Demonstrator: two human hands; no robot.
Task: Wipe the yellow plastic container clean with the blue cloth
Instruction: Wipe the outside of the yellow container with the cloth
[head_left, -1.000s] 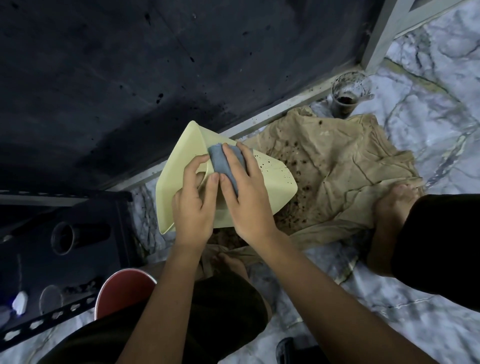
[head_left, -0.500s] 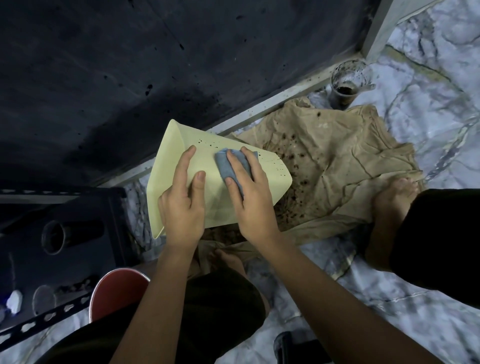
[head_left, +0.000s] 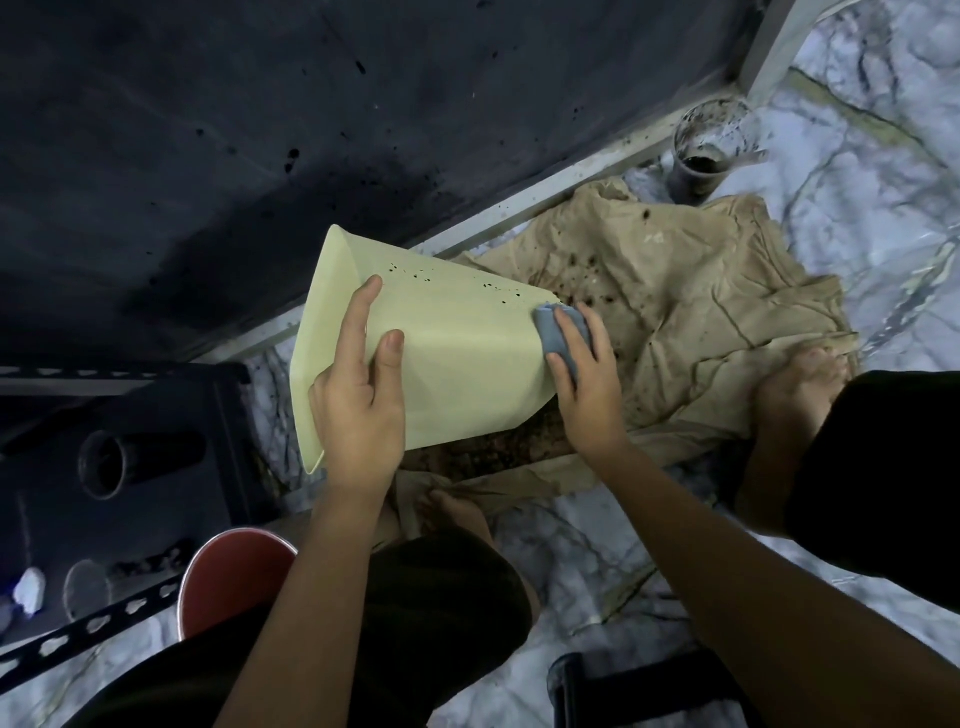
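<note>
container: pale yellow smooth plastic container, tapered, tipped on its side over crumpled tan stained cloth; dark specks along upper face
left hand: clamped on wide rim end
right hand: pressing bunched blue cloth on narrow base end
change: cloth shifted from mid-wall to base

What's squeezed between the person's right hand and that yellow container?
A folded blue cloth, pressed by the right hand against the narrow end of the yellow container. The head view shows it.
</note>
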